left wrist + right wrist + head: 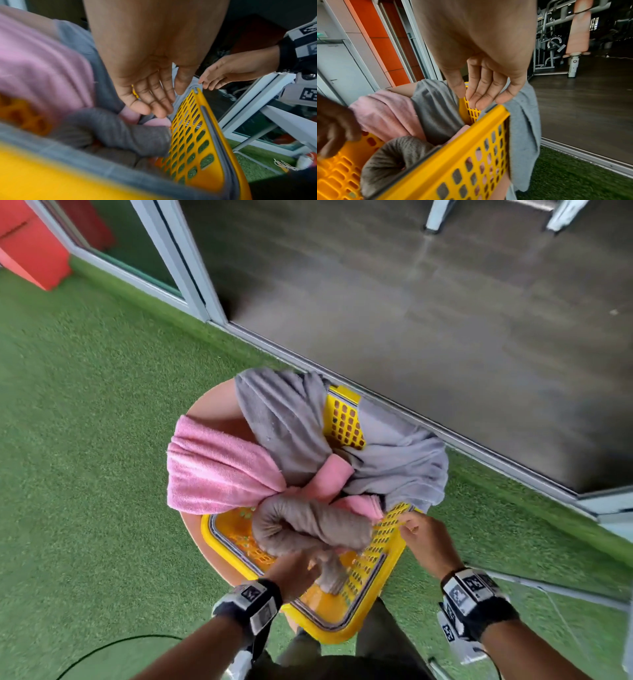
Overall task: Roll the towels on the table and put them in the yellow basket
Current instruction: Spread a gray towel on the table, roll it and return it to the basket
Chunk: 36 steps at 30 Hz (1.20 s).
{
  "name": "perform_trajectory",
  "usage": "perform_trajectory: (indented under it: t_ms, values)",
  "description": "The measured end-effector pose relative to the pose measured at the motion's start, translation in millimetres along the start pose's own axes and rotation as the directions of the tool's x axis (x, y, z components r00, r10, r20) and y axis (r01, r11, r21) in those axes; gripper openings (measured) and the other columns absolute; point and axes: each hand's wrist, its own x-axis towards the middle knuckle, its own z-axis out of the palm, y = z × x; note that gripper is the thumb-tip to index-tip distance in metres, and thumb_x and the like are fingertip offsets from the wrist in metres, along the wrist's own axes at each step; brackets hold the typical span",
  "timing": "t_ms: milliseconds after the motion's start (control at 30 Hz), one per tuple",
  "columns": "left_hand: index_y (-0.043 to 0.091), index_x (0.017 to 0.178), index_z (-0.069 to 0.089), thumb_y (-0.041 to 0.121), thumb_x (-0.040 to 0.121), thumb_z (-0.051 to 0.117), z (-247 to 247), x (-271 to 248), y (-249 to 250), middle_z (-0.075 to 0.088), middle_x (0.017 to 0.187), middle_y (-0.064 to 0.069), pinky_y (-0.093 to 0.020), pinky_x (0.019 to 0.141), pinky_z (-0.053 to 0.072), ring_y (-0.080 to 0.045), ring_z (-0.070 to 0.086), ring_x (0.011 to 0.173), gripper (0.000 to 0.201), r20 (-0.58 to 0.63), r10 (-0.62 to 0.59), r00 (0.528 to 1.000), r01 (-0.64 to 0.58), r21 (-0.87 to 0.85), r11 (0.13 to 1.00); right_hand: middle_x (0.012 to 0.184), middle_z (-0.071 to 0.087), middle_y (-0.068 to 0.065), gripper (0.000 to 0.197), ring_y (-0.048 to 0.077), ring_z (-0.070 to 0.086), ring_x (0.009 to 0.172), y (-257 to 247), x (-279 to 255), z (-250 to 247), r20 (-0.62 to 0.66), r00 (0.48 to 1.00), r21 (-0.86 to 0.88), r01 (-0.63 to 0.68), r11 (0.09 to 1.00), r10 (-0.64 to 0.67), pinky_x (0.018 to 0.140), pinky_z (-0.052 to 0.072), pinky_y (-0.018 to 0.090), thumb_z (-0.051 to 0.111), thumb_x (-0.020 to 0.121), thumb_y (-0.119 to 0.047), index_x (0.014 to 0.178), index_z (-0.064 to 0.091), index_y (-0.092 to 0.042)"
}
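A yellow basket [387, 570] stands on a small round peach table [212, 402]. Inside it lies a rolled brown-grey towel [308, 525], bent into a curl. A pink towel [212, 470] hangs over the basket's left side, a dark grey towel [281, 419] over the far side, and a light grey towel [400, 460] over the right. My left hand [152, 106] hovers open just above the rolled towel [120, 129], fingers straight, holding nothing. My right hand [481, 100] is open too, its fingertips at the basket's right rim [498, 109] beside the light grey towel [525, 128].
Green artificial turf [85, 440] surrounds the table. A metal sliding-door track [394, 405] runs just behind it, with dark flooring [445, 302] beyond. A red block [30, 251] sits far left. A thin cable [113, 643] lies on the turf near my left arm.
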Motion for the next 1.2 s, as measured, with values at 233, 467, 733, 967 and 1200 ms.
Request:
perform_trajectory:
  t_ms: [233, 467, 733, 967, 1200]
  values:
    - [0.009, 0.113, 0.062, 0.02, 0.091, 0.048, 35, 135, 99, 0.066, 0.111, -0.018, -0.035, 0.085, 0.049, -0.031, 0.063, 0.102, 0.028, 0.086, 0.049, 0.995, -0.055, 0.07, 0.996, 0.08, 0.07, 0.005, 0.011, 0.03, 0.067, 0.077, 5, 60, -39, 0.048, 0.966, -0.298, 0.255, 0.92, -0.253, 0.064, 0.054, 0.039, 0.058, 0.081, -0.014, 0.082, 0.069, -0.016]
    - [0.005, 0.118, 0.055, 0.028, 0.083, 0.04, 65, 226, 110, 0.056, 0.119, -0.022, -0.044, 0.084, 0.05, -0.04, 0.059, 0.106, 0.045, 0.095, -0.086, 0.992, 0.079, 0.082, 0.994, 0.111, 0.067, 0.004, 0.025, 0.026, 0.06, 0.106, -11, 117, -18, 0.406, 0.879, -0.685, 0.474, 0.553, -0.25, 0.091, 0.042, 0.037, 0.047, 0.094, -0.019, 0.109, 0.066, -0.019]
    - [0.012, 0.124, 0.059, 0.02, 0.093, 0.052, 86, 270, 81, 0.053, 0.132, -0.013, -0.042, 0.093, 0.046, -0.036, 0.051, 0.118, 0.032, 0.088, -0.188, 0.978, 0.183, 0.067, 0.981, 0.122, 0.063, 0.003, 0.029, 0.024, 0.054, 0.112, -3, 143, 24, 0.478, 0.878, -0.831, 0.466, 0.304, -0.039, 0.094, 0.034, 0.037, 0.049, 0.092, -0.024, 0.117, 0.064, -0.021]
    - [0.011, 0.11, 0.067, 0.019, 0.094, 0.049, 76, 232, 84, 0.058, 0.115, -0.01, -0.043, 0.091, 0.045, -0.03, 0.048, 0.11, 0.025, -0.027, -0.17, 0.985, 0.171, 0.003, 0.985, 0.127, 0.063, 0.003, 0.029, 0.025, 0.058, 0.118, -14, 145, 2, 0.56, 0.827, -0.739, 0.526, 0.421, -0.05, 0.097, 0.04, 0.037, 0.053, 0.094, -0.025, 0.121, 0.062, -0.022]
    - [0.002, 0.108, 0.064, 0.052, 0.088, 0.025, -3, 160, 123, 0.066, 0.108, -0.021, -0.036, 0.079, 0.042, -0.031, 0.062, 0.1, 0.066, -0.262, 0.024, 0.965, -0.047, -0.08, 0.996, 0.069, 0.059, 0.009, 0.025, 0.03, 0.057, 0.074, -17, 117, -76, 0.283, 0.928, -0.058, 0.269, 0.961, -0.243, 0.061, 0.035, 0.037, 0.053, 0.095, -0.019, 0.07, 0.05, -0.014]
